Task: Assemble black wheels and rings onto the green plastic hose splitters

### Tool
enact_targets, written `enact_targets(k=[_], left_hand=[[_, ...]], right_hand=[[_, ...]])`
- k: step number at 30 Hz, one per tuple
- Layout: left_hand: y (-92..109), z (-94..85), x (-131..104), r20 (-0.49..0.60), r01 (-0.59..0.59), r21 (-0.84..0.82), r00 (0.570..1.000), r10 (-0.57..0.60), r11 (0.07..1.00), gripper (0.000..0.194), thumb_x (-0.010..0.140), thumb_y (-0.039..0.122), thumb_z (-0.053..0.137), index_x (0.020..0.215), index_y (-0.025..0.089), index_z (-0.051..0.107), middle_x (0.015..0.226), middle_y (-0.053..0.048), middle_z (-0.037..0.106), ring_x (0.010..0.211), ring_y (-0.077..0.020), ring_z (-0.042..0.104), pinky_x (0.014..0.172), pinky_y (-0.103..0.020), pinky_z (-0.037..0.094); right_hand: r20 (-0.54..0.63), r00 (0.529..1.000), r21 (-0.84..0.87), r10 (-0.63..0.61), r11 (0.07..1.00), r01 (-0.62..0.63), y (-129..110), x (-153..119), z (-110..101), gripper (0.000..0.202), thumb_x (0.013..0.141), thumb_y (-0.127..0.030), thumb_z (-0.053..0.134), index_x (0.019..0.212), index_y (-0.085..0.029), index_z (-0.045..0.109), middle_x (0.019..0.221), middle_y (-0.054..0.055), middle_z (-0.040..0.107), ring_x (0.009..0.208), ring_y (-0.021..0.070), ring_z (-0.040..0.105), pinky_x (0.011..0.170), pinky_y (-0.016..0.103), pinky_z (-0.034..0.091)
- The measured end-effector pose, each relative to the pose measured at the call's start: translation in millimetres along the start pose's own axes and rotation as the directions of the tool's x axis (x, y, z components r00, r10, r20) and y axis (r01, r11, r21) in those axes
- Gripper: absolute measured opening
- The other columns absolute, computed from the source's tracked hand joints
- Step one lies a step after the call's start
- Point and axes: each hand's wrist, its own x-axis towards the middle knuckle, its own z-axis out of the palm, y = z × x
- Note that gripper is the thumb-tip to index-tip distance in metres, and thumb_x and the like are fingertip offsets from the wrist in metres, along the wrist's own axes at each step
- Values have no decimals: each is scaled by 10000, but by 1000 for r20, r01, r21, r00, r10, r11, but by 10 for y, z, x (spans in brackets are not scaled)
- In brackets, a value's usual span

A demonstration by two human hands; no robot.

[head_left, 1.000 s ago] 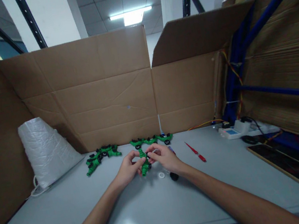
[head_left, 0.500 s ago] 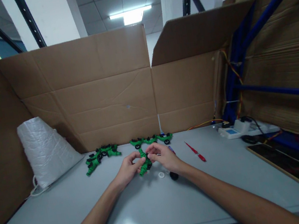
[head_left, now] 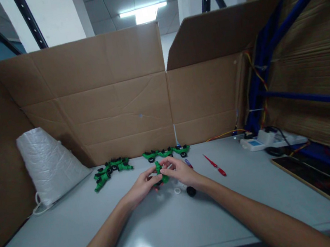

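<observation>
Both hands meet over the middle of the grey table (head_left: 175, 226) around one green plastic fitting (head_left: 159, 169). My left hand (head_left: 140, 188) pinches its lower end from the left. My right hand (head_left: 180, 171) grips its upper part from the right, thumb and fingers closed on it. Just below the hands lie a small white ring (head_left: 177, 190) and a black cap (head_left: 191, 191) on the tabletop. Part of the fitting is hidden by my fingers.
More green fittings lie in a heap (head_left: 110, 172) at the back left and in a row (head_left: 166, 153) behind the hands. A red screwdriver (head_left: 215, 166) lies to the right, a white woven sack (head_left: 48, 165) at the left. Cardboard walls (head_left: 101, 100) surround the table; a white device (head_left: 258, 142) with cables is at the right.
The fitting has been turned in my hands, its long lower end drawn up from pointing down-left to sitting more upright between the fingers. The hands stay in the same place.
</observation>
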Motion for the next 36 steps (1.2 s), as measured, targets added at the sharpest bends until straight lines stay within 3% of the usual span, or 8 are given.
enact_targets(k=[5,14,19,26,36], left_hand=[[-17,-5,-1,-8,-7,141,1000,8,990,536,822,515,834,1173,146,666,935,-54,719,678,-126,592,580,-216,409],[-39,-25,48,-68,-81,208,993,97,975,466,766,496,874,1035,138,742,1003,-91,755,831,-192,653,706,-257,468],[-12,-18,42,-71,-25,211,997,40,977,458,814,526,818,1028,125,759,935,-80,754,699,-155,614,608,-237,420],[20,-8,16,-51,-21,237,998,33,971,453,821,514,810,1065,136,762,952,-74,751,687,-146,608,595,-232,426],[125,64,-51,-6,43,160,999,-43,986,439,843,512,798,1063,134,752,910,-53,723,651,-114,583,553,-209,385]], right_hand=[[38,995,44,92,995,-94,32,5,3,435,770,-530,818,1032,-208,687,888,3,654,672,153,594,615,285,473],[77,992,46,100,993,-104,-5,-16,0,363,812,-502,787,1005,-216,675,807,-25,636,622,144,576,603,280,461],[81,991,57,110,992,-114,-27,-9,13,401,800,-568,789,942,-223,642,796,-29,622,611,141,567,565,264,438],[91,996,-32,9,999,-6,-54,-15,-4,454,880,-668,683,859,-221,601,741,-33,542,646,146,521,575,261,406],[103,994,-132,-34,990,47,-52,-52,-38,443,939,-639,630,809,-226,540,704,-44,488,652,144,450,586,260,345]])
